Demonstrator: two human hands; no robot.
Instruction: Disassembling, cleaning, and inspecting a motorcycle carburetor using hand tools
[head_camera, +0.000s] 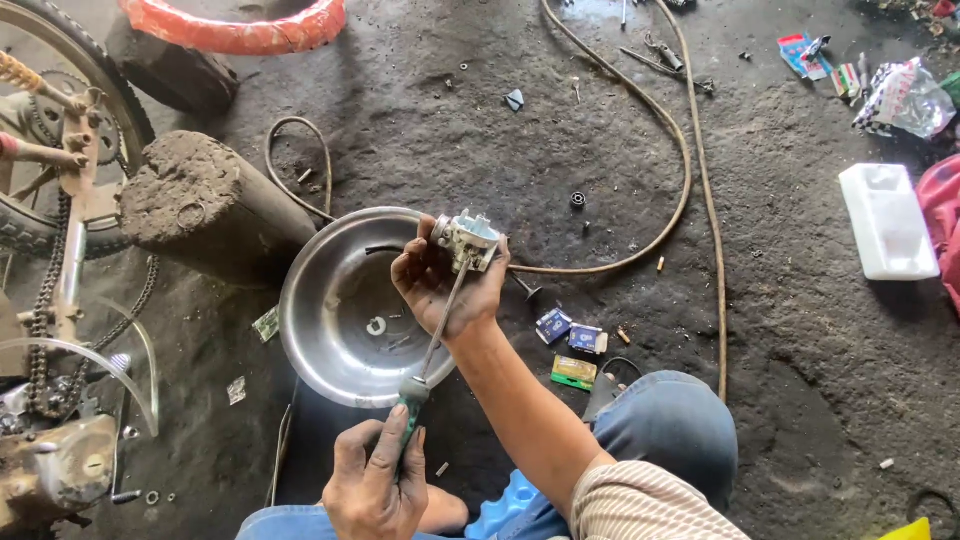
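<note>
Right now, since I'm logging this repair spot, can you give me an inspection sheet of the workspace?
Surface: dark, oily dirt floor, stained and uneven.
Job's things: small metal carburettor-like part held over a steel bowl; green-handled screwdriver with its tip up at the part.
Clutter: small boxes, loose washers and screws, white plastic tray, crumpled wrappers.
Hands: right hand grips the part; left hand grips the screwdriver handle.
Cables: long hose looping across the floor; a shorter tube by the bowl.
Surroundings: motorcycle rear wheel and chain at the left, grimy block, red tyre at the top.
</note>
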